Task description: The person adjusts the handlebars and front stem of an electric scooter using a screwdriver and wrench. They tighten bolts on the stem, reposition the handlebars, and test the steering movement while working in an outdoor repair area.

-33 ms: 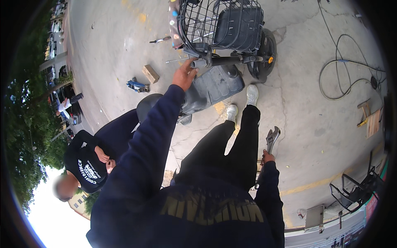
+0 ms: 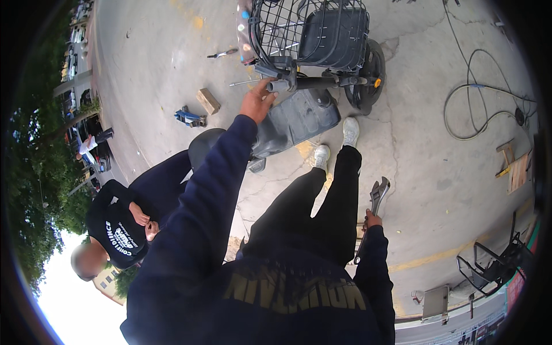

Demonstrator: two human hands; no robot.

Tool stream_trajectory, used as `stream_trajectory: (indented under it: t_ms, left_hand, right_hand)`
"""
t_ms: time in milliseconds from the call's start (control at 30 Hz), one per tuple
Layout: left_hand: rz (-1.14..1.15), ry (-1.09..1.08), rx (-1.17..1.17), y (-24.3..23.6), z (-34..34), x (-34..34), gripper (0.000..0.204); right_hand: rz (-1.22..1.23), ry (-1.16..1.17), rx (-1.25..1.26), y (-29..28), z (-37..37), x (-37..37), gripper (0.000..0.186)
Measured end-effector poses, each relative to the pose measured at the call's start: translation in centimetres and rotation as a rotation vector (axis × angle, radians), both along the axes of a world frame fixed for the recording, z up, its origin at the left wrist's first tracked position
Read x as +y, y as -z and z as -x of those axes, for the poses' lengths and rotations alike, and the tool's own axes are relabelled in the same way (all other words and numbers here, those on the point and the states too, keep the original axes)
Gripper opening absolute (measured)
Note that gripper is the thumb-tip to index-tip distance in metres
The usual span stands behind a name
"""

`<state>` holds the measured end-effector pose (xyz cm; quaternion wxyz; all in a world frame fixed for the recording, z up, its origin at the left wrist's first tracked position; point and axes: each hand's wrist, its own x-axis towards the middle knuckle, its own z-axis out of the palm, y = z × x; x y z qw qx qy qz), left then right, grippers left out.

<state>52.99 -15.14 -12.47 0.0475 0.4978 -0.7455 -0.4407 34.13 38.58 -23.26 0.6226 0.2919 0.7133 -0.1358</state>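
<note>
My left hand (image 2: 257,104) reaches forward to the electric scooter and closes its fingers around the grey end of the handlebar (image 2: 280,85). Below that bar lies the scooter's dark footboard (image 2: 300,121), and its black seat (image 2: 206,146) is beside my left forearm. A black wire basket (image 2: 282,29) is fixed at the scooter's front, near the front wheel (image 2: 368,86). Down by my right thigh, my right hand (image 2: 372,219) grips a metal adjustable wrench (image 2: 378,192), its jaw end pointing forward and its handle end showing behind the hand.
A person (image 2: 118,227) in dark clothes is close on my left, hands together. On the concrete floor are a blue jack (image 2: 190,117), a wooden block (image 2: 207,102) and a thin tool (image 2: 222,53). To the right lie a looped hose (image 2: 448,115), a wooden stool (image 2: 517,172) and a black chair (image 2: 489,267).
The view has shifted very slightly. Both hands keep their holds on the handlebar and the adjustable wrench.
</note>
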Motion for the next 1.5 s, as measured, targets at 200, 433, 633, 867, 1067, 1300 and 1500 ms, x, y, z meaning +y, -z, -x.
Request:
stream_trajectory:
  t_ms: [200,433,633,867,1067,1300,1500]
  left_hand:
    - [0.007,-0.122,0.228,1.6,1.8,1.2,0.041]
    - [0.071,-0.151,0.320,2.7,2.2,1.8,0.037]
    - [-0.041,-0.215,0.398,3.6,2.4,1.8,0.039]
    - [-0.041,-0.318,0.875,5.6,4.1,3.1,0.040]
    - [0.053,-0.193,0.890,8.4,3.2,1.9,0.054]
    - [0.208,-0.163,1.008,10.3,3.7,1.1,0.060]
    - [0.438,-0.070,0.965,10.8,4.0,0.2,0.056]
  right_hand:
    - [-0.018,-0.044,0.035,-1.0,-1.3,3.5,0.039]
    - [-0.010,-0.118,0.064,-2.9,-1.0,6.0,0.037]
    - [-0.016,-0.267,0.028,3.4,2.8,4.6,0.038]
    - [0.013,-0.776,0.059,15.1,8.3,1.4,0.042]
    - [0.122,-1.418,0.406,27.3,13.8,-0.6,0.043]
    - [0.253,-1.305,0.737,40.4,18.3,-4.4,0.040]
    - [0.253,-1.176,0.828,46.0,17.6,-7.8,0.036]
